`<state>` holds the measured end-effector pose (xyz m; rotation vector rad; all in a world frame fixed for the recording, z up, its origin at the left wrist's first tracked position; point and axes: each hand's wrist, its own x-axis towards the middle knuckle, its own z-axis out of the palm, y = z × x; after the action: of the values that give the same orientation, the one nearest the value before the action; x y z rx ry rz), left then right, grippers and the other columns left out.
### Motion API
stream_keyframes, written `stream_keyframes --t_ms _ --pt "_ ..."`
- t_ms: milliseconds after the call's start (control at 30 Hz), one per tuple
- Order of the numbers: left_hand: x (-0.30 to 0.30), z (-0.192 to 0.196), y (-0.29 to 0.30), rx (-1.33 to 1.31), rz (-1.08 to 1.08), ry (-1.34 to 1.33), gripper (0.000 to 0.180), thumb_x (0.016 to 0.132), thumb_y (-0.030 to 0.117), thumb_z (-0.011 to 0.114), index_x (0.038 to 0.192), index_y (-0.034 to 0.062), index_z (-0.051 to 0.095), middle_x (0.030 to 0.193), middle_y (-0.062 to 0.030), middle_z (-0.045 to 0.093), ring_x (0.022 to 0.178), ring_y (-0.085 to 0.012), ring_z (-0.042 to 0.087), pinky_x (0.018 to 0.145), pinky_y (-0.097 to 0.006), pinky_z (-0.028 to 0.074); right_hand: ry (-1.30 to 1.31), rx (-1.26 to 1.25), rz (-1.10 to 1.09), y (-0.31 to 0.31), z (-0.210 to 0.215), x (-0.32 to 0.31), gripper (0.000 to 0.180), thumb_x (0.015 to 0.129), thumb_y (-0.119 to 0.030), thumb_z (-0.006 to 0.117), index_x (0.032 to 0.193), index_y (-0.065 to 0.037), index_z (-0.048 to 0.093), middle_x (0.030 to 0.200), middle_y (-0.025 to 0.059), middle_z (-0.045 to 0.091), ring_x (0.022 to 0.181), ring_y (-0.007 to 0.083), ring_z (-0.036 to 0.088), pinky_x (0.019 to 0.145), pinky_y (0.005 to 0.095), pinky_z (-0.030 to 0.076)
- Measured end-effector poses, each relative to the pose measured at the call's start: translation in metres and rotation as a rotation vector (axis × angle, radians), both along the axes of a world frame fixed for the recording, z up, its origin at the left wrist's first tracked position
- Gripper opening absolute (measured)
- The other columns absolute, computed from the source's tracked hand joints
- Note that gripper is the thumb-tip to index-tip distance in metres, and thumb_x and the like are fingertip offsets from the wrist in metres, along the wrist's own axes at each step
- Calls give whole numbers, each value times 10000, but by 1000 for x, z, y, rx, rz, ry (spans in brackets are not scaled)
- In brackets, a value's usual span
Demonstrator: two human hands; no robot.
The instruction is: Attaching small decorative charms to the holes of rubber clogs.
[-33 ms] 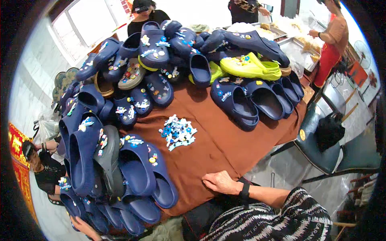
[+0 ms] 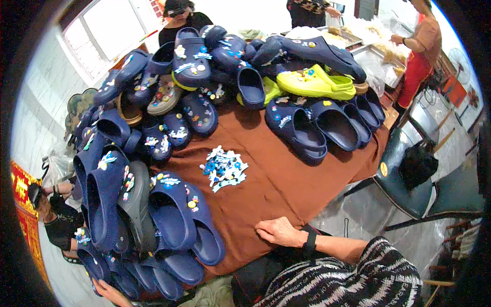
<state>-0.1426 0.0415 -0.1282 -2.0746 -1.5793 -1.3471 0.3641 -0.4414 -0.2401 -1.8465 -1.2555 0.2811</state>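
My right hand [image 2: 280, 232] rests on the front edge of the brown cloth [image 2: 279, 176], its fingers curled in and nothing showing in them. A black band circles that wrist. At the lower left my left hand [image 2: 106, 291] lies with fingers stretched out beside a row of navy clogs [image 2: 180, 266], close to or touching the lowest ones. Beyond my right hand sits a small heap of white and blue shoe charms [image 2: 225, 169]. Navy clogs with charms on them are piled along the left and far sides; among them are a dark grey clog [image 2: 137, 204] and a lime green clog [image 2: 312, 83].
Black chairs [image 2: 404, 192] stand on the right, one with a black bag [image 2: 420, 165] on it. People are around: one person [image 2: 180, 23] behind the pile, another [image 2: 59, 217] at the left, others by trays [image 2: 376, 59] at the far right. A fan [image 2: 460, 69] stands there too.
The view has shifted very slightly, so everything sits a little further left. Neither hand has visibly moved on the table.
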Motion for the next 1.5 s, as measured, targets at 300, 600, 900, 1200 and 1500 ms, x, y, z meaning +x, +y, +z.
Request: stream_keyframes --t_ms 300,600,900,1200,1500 --pt "234 87 -289 276 -353 23 271 1017 160 540 1120 -67 645 1167 -239 636 1084 -379 592 984 -478 442 165 11 67 -1 5 21 179 968 -228 557 1007 -69 629 851 175 678 791 404 651 671 495 513" --pt "363 -28 -386 -417 -1155 -37 193 853 -51 591 1000 11 701 1123 -186 641 1061 -348 623 946 -413 501 314 270 -69 27 86 160 207 951 -170 568 981 22 638 863 169 677 802 251 664 726 381 518" --pt "417 -117 -388 -622 -1132 1 210 861 -25 589 1051 7 672 1158 -180 617 1094 -363 585 958 -433 474 -534 507 -656 -25 170 337 172 872 -104 648 1027 -31 667 993 166 668 967 324 643 852 395 505" --pt "420 -116 -386 -487 -1122 98 224 802 -28 628 1006 42 688 1100 -130 637 1119 -336 584 978 -444 466 -458 -256 -1046 -73 183 513 527 850 -374 702 1274 -84 582 1271 177 624 1189 379 584 971 519 464" --pt "416 -115 -394 -471 -1144 105 194 816 -12 623 989 41 694 1088 -134 639 1118 -341 582 965 -440 470 -729 81 -841 -70 183 413 239 824 -173 706 974 -44 574 940 149 610 921 361 613 768 469 473"
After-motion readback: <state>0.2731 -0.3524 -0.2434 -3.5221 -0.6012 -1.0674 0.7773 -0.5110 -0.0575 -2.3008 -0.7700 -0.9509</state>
